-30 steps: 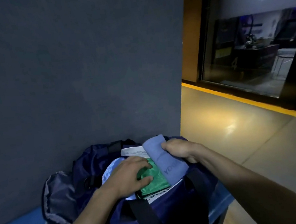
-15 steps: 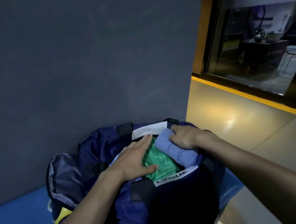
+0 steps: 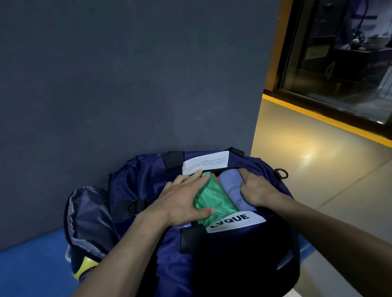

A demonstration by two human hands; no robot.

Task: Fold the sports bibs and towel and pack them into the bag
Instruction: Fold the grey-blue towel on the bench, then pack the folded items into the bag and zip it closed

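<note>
Fingers of left hand (image 3: 184,201) flat on green bib (image 3: 213,199); right hand (image 3: 257,190) grips towel (image 3: 230,186).

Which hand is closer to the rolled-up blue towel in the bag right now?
The right hand. Its fingers are curled down onto the blue towel, pushing it into the bag. The left hand lies flat on the green bib beside the towel, not touching it.

2 bare forearms and hands (image 3: 182,201), no sleeves, rings or watch visible
</note>
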